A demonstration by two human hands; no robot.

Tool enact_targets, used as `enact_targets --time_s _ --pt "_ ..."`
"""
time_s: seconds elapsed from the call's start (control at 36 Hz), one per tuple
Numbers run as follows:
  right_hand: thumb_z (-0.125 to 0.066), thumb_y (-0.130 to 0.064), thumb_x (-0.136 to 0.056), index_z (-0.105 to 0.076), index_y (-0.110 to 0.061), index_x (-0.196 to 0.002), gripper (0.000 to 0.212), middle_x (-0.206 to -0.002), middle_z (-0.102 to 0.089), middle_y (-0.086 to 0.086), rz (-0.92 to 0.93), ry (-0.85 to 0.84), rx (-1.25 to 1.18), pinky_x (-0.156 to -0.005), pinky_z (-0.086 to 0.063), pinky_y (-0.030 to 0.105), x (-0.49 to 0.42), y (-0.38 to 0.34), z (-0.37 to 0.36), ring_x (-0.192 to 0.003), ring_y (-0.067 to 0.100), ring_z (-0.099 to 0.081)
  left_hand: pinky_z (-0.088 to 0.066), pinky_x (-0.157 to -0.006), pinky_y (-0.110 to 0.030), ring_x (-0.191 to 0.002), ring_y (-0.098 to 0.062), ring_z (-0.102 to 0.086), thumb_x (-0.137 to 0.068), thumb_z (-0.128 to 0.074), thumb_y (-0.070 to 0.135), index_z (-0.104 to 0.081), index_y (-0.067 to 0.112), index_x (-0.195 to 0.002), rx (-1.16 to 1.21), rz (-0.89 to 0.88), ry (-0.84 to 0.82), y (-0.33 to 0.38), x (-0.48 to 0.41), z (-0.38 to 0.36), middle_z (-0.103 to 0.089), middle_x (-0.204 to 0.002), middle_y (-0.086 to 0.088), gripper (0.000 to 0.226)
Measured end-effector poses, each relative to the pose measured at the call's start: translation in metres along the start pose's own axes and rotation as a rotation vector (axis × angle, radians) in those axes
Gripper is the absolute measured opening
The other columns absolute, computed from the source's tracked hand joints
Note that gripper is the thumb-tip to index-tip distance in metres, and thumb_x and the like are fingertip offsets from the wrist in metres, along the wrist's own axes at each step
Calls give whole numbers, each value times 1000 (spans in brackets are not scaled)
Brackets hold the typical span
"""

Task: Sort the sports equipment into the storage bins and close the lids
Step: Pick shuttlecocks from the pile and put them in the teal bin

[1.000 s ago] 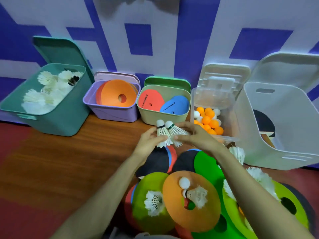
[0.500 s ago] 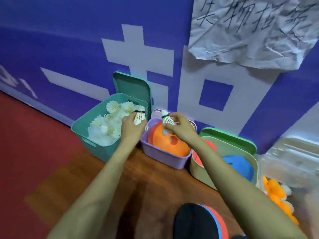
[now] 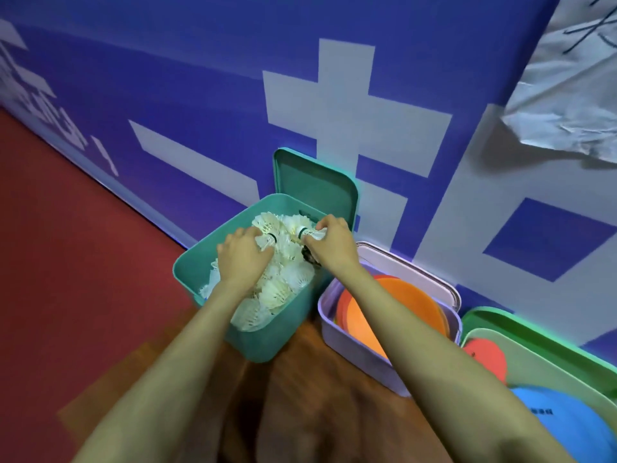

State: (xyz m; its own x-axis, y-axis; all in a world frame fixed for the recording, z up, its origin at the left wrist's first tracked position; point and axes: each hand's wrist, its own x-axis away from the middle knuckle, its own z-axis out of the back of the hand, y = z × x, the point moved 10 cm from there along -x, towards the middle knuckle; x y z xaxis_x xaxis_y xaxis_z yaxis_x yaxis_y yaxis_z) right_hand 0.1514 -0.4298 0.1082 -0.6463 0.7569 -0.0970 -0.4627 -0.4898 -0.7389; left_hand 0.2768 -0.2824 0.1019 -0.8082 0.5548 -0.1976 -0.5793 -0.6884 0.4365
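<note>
A white feather shuttlecock with a dark band at its cork (image 3: 267,241) is gripped by the left hand (image 3: 245,259). The fingers are curled tight round the feather skirt, and the cork is turned toward the other hand. A second white feather shuttlecock (image 3: 309,233) is pinched by its skirt between the thumb and curled fingers of the right hand (image 3: 330,243), with its banded cork turned back toward the left hand. The two corks are kept near each other but apart.

Both grips are held inside the mouth of the open teal plastic storage bin (image 3: 267,342), just above the heap of white shuttlecocks (image 3: 280,289) that fills it. Whether the heap is touched by either held shuttlecock cannot be told.

The bin's far rim is found just beyond the right knuckles. Behind it the teal lid (image 3: 314,185) is stood upright against the blue and white wall (image 3: 334,105). The bin's left rim is passed just outside the left wrist. Under the right forearm a lilac plastic bin (image 3: 354,349) holding flat orange discs (image 3: 400,302) is set just beside the teal one. Farther along that arm a pale green bin (image 3: 541,352) with a red disc (image 3: 487,359) and a blue disc (image 3: 561,426) is seen.

Open room is offered left of the left hand over the red floor (image 3: 66,262), and toward the person over the brown wooden surface (image 3: 317,396).
</note>
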Motion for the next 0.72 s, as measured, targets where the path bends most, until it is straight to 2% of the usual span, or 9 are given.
enact_targets --time_s 0.11,0.25,0.33,0.39,0.44,0.53,0.61,0.67,0.72 --pt "-61 -27 -85 -55 -14 -113 31 -122 -48 5 20 63 132 -80 -38 29 -25 -4 -7 -111 25 -48 -30 -98 -39 -116 -26 -42 -87 -59 30 -56 16 -121 -31 -46 111 4 -17 6 -53 -122 -6 37" --pt "-52 -19 -92 -49 -7 -125 35 -127 -47 11 116 88 360 -89 -42 38 -58 -19 -26 -116 29 -42 -33 -99 -40 -120 -31 -38 -90 -54 17 -53 12 -123 -228 11 -86 -11 -40 -29 -48 -128 -12 34" --pt "-48 -8 -92 -48 -4 -126 34 -127 -48 15 195 18 572 -91 -40 37 -73 -22 -53 -117 31 -41 -33 -98 -40 -118 -31 -39 -89 -48 9 -49 10 -127 -365 -3 -87 -12 -49 -35 -47 -129 -14 38" --pt "-46 -1 -90 -47 -2 -126 36 -128 -47 16 216 -47 621 -93 -40 38 -78 -16 -71 -119 32 -39 -34 -97 -39 -116 -31 -40 -88 -48 7 -49 10 -127 -444 -46 -74 -9 -54 -36 -46 -128 -12 39" --pt "-43 -1 -91 -46 -1 -128 37 -130 -44 16 224 -130 613 -98 -38 39 -82 -7 -89 -122 32 -35 -32 -98 -38 -117 -30 -38 -88 -48 10 -47 12 -129 -489 -71 -120 -9 -56 -43 -44 -131 -11 41" --pt "-41 -15 -97 -41 -3 -135 40 -138 -38 14 236 -253 490 -107 -27 36 -84 0 -108 -128 30 -29 -28 -102 -39 -125 -32 -32 -94 -40 20 -37 13 -137 -478 -44 -260 -14 -52 -60 -33 -143 -13 44" --pt "-42 -27 -99 -27 -8 -145 51 -153 -19 11 239 -344 370 -115 -16 38 -82 -3 -114 -139 28 -14 -23 -107 -44 -132 -34 -25 -98 -33 35 -30 13 -141 -448 -16 -377 -20 -47 -71 -21 -150 -14 49" --pt "-42 -26 -100 -16 -11 -149 58 -159 -2 8 246 -401 337 -117 -11 41 -79 -6 -116 -145 26 -2 -19 -110 -45 -135 -35 -21 -99 -30 38 -26 13 -144 -501 -5 -438 -25 -44 -74 -17 -152 -15 51" --pt "-44 -19 -98 -15 -14 -150 60 -159 2 7 272 -373 342 -116 -17 44 -77 -13 -111 -145 26 -3 -18 -111 -46 -136 -35 -22 -99 -30 38 -22 13 -145 -541 2 -458 -28 -41 -72 -19 -151 -15 53"
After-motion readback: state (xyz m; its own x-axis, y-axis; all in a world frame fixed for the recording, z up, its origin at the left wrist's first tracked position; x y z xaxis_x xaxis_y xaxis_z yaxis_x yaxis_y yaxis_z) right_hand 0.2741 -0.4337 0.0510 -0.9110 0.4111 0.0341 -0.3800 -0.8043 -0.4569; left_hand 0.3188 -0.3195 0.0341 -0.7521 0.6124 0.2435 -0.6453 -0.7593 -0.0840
